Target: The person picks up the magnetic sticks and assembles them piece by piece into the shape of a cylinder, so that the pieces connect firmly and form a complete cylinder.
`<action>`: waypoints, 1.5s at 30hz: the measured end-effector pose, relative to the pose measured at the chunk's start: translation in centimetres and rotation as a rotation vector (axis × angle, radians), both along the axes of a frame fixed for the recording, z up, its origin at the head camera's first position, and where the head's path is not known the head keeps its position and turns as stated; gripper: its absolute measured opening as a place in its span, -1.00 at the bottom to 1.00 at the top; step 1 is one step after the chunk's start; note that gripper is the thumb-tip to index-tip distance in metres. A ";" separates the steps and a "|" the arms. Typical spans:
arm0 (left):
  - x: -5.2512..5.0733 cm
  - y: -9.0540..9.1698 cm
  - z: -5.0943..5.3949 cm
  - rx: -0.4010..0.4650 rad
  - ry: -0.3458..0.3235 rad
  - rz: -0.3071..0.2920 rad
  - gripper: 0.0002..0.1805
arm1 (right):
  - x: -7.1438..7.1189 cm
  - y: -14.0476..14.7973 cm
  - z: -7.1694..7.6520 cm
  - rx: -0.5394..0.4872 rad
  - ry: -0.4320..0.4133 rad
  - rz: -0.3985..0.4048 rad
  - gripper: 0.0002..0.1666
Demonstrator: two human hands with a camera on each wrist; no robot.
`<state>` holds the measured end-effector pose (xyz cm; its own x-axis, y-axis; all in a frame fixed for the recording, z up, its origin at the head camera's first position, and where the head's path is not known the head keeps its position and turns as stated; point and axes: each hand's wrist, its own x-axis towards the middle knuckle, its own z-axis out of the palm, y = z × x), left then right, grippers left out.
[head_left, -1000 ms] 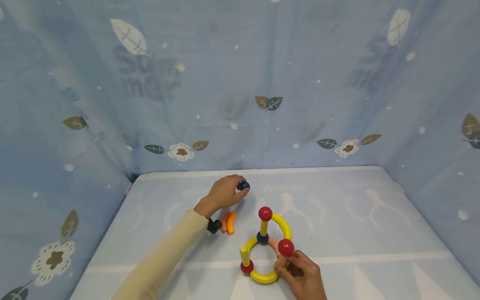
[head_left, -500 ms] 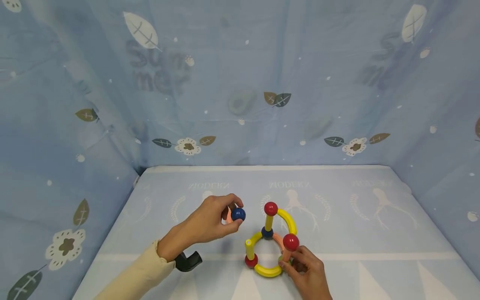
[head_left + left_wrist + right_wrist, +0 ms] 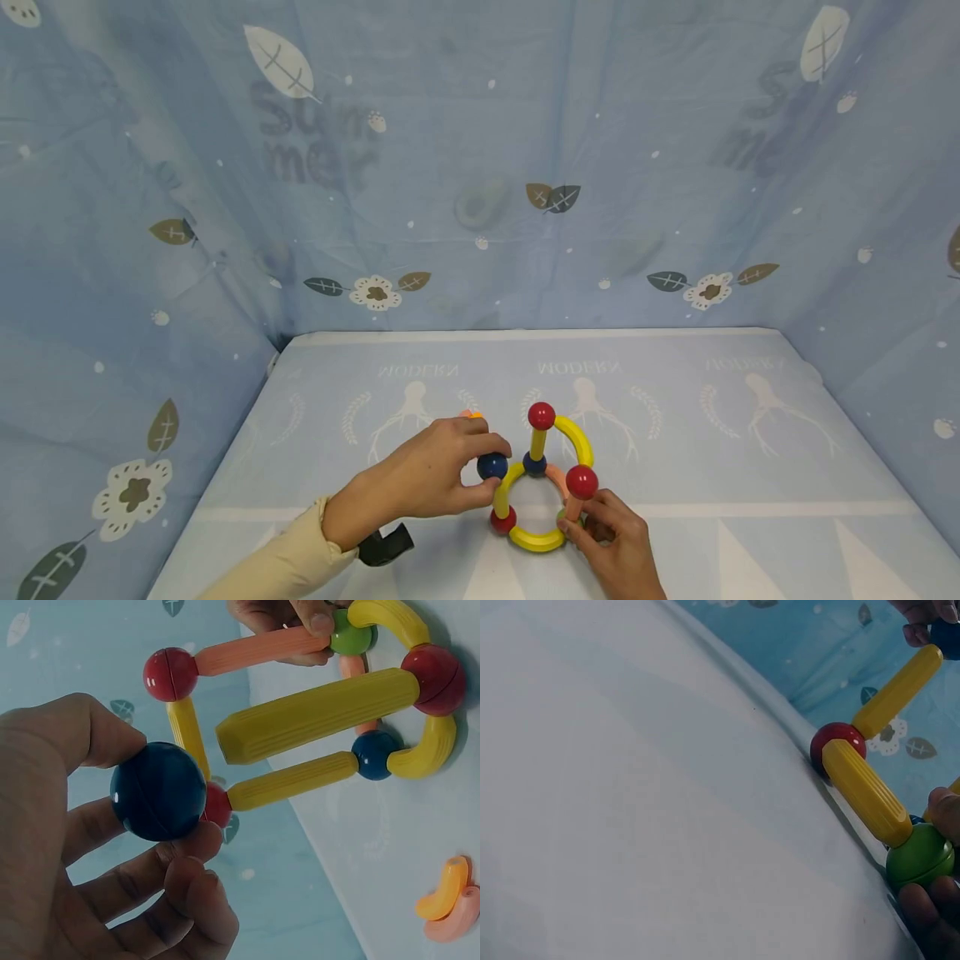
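Observation:
My left hand (image 3: 438, 471) pinches a shiny blue ball (image 3: 492, 466) between thumb and fingers. The ball is at the free top end of an upright yellow rod (image 3: 315, 716); whether they touch, I cannot tell. That rod rises from a red ball (image 3: 433, 679) in a ring of curved yellow and pink pieces. My right hand (image 3: 615, 542) grips the ring's green ball (image 3: 919, 855) and the foot of a pink rod (image 3: 262, 651) topped by a red ball (image 3: 582, 482). A yellow arch (image 3: 576, 440) joins that top to another red ball (image 3: 542, 416).
Loose orange (image 3: 446, 889) and pink (image 3: 457, 919) curved pieces lie on the table (image 3: 712, 467) beyond my left hand. A black strap end (image 3: 386, 546) hangs below my left wrist. Patterned blue cloth (image 3: 480, 167) stands behind the table.
My left hand has brought the blue ball from the back of the table toward me, then right to the upright yellow rod. My right hand keeps its hold. The head view has shifted slightly.

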<state>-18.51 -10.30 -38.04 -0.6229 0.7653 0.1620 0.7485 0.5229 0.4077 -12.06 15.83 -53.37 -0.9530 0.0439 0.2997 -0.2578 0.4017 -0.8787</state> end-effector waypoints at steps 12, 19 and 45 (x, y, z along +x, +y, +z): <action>0.1 0.2 -0.5 -0.036 -0.013 -0.002 -0.62 | -0.1 0.0 0.0 0.026 -0.022 -0.015 -0.77; -1.7 -0.9 -1.3 0.051 0.023 0.201 -0.54 | -0.1 -0.2 0.1 0.013 -0.032 -0.011 -0.77; -6.7 1.5 -10.2 -0.200 0.005 0.629 -0.80 | 0.0 0.0 -0.7 0.025 0.015 -0.012 -0.71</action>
